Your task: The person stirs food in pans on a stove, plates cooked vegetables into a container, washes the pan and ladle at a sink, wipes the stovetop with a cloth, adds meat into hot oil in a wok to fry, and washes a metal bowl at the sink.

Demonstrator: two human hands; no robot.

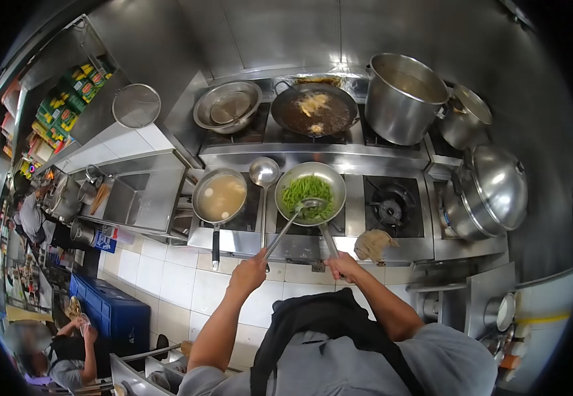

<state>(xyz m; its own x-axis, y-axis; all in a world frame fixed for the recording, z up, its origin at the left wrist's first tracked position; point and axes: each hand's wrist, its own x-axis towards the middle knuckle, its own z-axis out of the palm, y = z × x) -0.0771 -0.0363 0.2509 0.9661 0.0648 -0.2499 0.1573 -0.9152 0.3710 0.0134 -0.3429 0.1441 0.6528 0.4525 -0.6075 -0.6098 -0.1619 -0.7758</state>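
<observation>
Green vegetables (298, 192) lie in a steel pan (337, 187) on the front row of the stove. My right hand (344, 265) is closed round the pan's handle. A ladle (311, 206) rests its bowl on the vegetables, and its handle runs down to my left hand (250, 272), whose fingers are wrapped round it. A second, larger ladle (264, 171) lies upright-handled between the pans, its handle end close to my left hand. Left of it a pan of pale broth (220, 197) sits on the stove with its handle toward me.
Behind are a wok of dark oil with frying pieces (307, 112), a strainer bowl (228, 105) and a tall stockpot (405, 99). A bare burner (388, 203), a cloth (375, 246) and a domed steamer (488, 191) stand right. Co-workers (68, 356) are at the left.
</observation>
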